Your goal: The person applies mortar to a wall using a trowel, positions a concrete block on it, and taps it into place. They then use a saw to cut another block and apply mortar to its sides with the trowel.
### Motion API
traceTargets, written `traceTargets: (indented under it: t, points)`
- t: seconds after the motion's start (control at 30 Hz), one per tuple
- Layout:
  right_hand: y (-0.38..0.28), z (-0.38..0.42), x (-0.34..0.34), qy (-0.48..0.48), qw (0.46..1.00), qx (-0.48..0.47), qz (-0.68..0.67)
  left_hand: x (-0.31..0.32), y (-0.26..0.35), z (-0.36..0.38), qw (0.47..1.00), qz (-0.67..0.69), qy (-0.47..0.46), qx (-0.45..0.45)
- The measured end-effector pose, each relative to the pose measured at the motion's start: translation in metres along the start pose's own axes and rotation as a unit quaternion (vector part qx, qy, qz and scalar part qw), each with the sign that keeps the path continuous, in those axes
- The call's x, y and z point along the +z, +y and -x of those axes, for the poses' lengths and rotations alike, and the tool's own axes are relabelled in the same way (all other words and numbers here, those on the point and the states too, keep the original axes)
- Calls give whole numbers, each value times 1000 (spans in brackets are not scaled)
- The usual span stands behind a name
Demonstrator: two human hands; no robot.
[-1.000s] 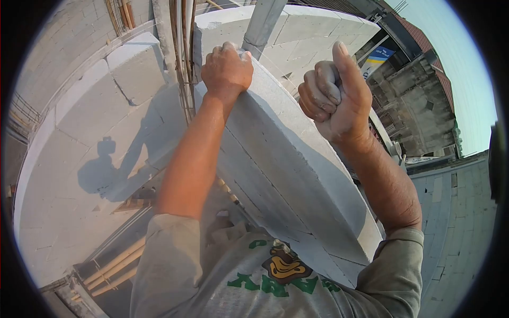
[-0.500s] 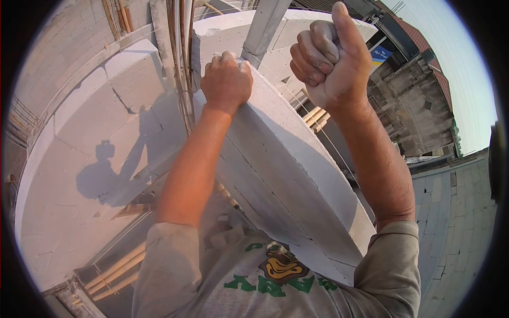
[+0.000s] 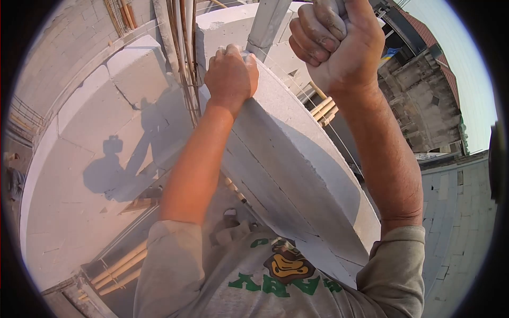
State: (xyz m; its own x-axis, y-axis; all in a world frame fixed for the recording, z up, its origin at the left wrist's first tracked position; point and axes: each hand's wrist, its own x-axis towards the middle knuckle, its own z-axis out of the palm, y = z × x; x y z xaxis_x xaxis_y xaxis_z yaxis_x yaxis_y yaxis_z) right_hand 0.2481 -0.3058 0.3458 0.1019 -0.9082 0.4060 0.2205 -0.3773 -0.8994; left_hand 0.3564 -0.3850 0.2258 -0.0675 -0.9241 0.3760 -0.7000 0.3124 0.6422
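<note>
My left hand point(image 3: 231, 77) is closed over the far end of a pale lightweight concrete block point(image 3: 281, 103), beside a grey upright post point(image 3: 265, 29). Its knuckles face up and the fingertips are hidden. The block lies along the top of a block wall point(image 3: 281, 175) with dark joint lines. Raised to the right, clear of the wall, my right hand point(image 3: 336, 50) has its dusty fingers curled into a fist. The top frame edge cuts off the thumb tip, and I cannot see what, if anything, lies inside the fist.
A curved block wall point(image 3: 63, 185) stands on the left, with my shadow on it. Steel rods point(image 3: 183, 58) rise beside my left hand. A thin string point(image 3: 339, 138) runs along the wall's right side. Bamboo poles point(image 3: 119, 267) show below left, more bamboo point(image 3: 324, 110) beyond the wall.
My right hand appears higher and nearer, its thumb now partly out of frame. The left hand stays on the block while the view shifts slightly.
</note>
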Motion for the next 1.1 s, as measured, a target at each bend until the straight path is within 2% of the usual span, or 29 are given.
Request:
traceTargets:
  t: [0.03,0.13,0.2,0.3,0.4,0.5,0.6,0.77,0.8,0.83,0.87,0.93,1.0,1.1]
  points:
    - [-9,-5,-4,-60,998,-20,12,0,2,0,1000,-7,-5,-14]
    - [23,13,0,24,997,75,-7,-5,3,0,998,-21,-26,-44]
    - [42,37,1,87,987,137,-12,-3,0,0,1000,-2,-21,-19]
    - [57,47,0,56,982,181,-1,-10,0,-12,1000,-16,6,-9]
    - [58,52,1,95,980,168,53,-2,-1,-4,1000,-10,-10,25]
    - [55,55,6,123,979,150,61,-6,0,0,999,-13,-29,3]
    - [10,46,9,55,996,26,67,-2,1,0,1000,-20,-3,-21]
    - [-14,52,1,-3,1000,1,0,-5,7,-2,999,-10,-22,-35]
    - [23,69,-2,42,993,104,46,-5,6,-1,999,-9,-19,-33]
    - [45,82,-4,104,974,154,130,-5,5,1,999,-8,-19,-28]
    - [43,85,-3,110,974,151,130,-7,5,0,1000,-7,-21,-21]
    - [32,93,-4,25,979,187,76,-9,7,0,999,-27,-27,-19]
    - [21,96,-7,55,982,156,93,-9,12,-3,998,-42,-37,-3]
    - [-6,105,-17,87,983,98,126,-12,11,0,997,-54,-43,-31]
